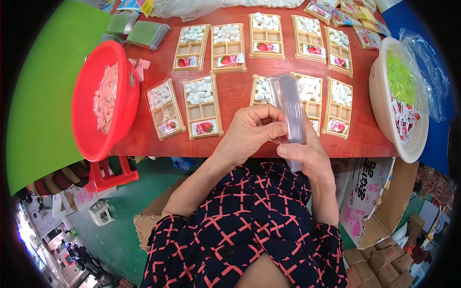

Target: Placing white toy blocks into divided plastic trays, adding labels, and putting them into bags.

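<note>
A stack of thin, clear plastic covers point(293, 105) stands tilted in front of me, over the near edge of the table. My right hand point(312, 153) is closed round its right side, the thumb across the near face. From the other side, my left hand point(252, 127) pinches the edge of the stack between thumb and fingers; whether one sheet is parted from the others I cannot tell. Behind the stack, partly hidden, is a tan compartment tray point(310, 109) with white marshmallow-like pieces and a strawberry-printed sachet. Several similar trays point(201, 114) lie in two rows.
On the left, a red basin point(81, 120) holds pink packets. A cream basin point(377, 79) on the right contains green material and strawberry-printed sachets. More clear covers point(149, 34) are stacked at the far left. Colourful packets point(343, 17) lie at the far right. An open cardboard box point(384, 201) stands below the table.
</note>
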Tool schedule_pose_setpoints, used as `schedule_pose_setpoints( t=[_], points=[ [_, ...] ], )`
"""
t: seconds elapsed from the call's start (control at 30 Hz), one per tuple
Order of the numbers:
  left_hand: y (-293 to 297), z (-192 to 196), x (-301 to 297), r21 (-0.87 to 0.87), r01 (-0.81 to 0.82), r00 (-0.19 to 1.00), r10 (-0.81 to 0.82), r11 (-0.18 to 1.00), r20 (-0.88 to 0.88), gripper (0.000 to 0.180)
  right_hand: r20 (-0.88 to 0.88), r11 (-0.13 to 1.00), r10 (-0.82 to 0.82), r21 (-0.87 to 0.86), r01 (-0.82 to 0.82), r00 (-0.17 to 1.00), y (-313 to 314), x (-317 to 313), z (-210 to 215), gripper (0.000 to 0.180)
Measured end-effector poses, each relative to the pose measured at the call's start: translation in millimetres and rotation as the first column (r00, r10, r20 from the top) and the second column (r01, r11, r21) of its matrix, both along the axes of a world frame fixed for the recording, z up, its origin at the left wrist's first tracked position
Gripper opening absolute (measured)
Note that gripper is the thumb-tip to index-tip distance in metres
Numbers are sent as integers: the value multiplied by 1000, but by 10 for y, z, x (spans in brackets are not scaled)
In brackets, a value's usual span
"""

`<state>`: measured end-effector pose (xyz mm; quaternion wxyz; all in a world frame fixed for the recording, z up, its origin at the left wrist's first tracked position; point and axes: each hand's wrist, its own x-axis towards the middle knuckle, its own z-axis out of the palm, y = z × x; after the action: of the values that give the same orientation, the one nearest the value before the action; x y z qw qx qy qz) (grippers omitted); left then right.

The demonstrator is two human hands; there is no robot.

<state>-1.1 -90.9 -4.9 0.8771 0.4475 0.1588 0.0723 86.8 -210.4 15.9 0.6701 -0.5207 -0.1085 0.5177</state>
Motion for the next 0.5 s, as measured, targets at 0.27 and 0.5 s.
schedule_pose_setpoints(
  t=[0.27, 0.5],
  points=[
    [12, 15, 34, -18, -26, 998, 25, 1000, -52, 8, -78, 998, 63, -21, -65, 995, -26, 55, -86, 85],
    [15, 39, 5, -45, -41, 997, 43, 998, 64, 8, -418, 996, -81, 1, 90, 905, -65, 18, -83, 77]
  ],
)
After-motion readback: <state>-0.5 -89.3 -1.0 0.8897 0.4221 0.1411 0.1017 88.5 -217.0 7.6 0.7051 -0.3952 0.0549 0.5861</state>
